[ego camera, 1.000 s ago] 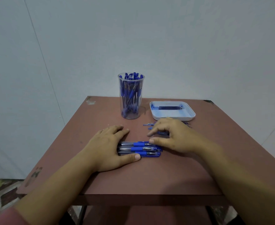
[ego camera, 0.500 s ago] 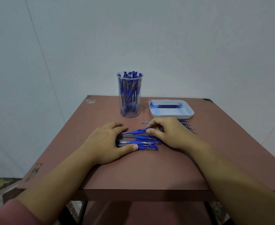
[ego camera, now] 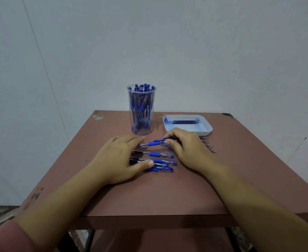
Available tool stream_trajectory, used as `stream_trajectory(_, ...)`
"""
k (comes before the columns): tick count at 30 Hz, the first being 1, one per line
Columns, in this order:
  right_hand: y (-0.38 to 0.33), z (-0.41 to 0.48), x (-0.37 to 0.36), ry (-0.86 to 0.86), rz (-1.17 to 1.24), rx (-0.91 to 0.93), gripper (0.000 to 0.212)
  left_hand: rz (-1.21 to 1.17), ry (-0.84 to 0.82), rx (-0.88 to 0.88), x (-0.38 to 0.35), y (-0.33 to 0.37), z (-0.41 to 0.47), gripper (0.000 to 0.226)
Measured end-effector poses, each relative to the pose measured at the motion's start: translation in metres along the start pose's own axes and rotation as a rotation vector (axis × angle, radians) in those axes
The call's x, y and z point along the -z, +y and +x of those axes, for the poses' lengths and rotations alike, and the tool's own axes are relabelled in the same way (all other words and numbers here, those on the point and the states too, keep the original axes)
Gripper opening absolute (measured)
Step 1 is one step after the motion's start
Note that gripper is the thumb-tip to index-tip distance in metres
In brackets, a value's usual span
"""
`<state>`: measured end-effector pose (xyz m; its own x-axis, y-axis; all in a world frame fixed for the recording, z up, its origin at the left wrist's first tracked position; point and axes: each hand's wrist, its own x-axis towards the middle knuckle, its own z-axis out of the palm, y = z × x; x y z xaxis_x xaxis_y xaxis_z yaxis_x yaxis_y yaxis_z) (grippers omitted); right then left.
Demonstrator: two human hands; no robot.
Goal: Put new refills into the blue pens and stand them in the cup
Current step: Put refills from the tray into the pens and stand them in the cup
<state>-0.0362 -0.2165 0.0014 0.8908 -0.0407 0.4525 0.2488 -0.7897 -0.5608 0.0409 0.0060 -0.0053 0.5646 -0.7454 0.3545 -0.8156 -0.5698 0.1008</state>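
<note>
The left hand lies flat with fingers straight over the left ends of a row of blue pens on the table, gripping nothing. Just beyond that row, the right hand pinches another pen by its right end. Behind stand the pen-filled cup and, to its right, a tray of refills.

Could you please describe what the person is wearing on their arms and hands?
The left hand and right hand are bare: no gloves, rings or watch. A pink sleeve ends near the left elbow; the right forearm shows no sleeve.
</note>
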Motion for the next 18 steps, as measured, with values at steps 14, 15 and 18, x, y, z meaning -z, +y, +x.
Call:
stream_trajectory(14, -0.006, 0.006, -0.007, -0.013, 0.197, -0.118, 0.008, 0.0, 0.289, -0.234, -0.008, -0.005, 0.011, 0.048)
stream_trajectory(15, -0.006, 0.007, -0.006, -0.017, 0.209, -0.119, 0.008, 0.011, 0.285, -0.241, -0.008, -0.005, 0.011, 0.049)
stream_trajectory(18, -0.008, 0.008, -0.001, -0.025, 0.189, -0.083, 0.009, 0.002, 0.262, -0.254, -0.006, -0.005, 0.011, 0.053)
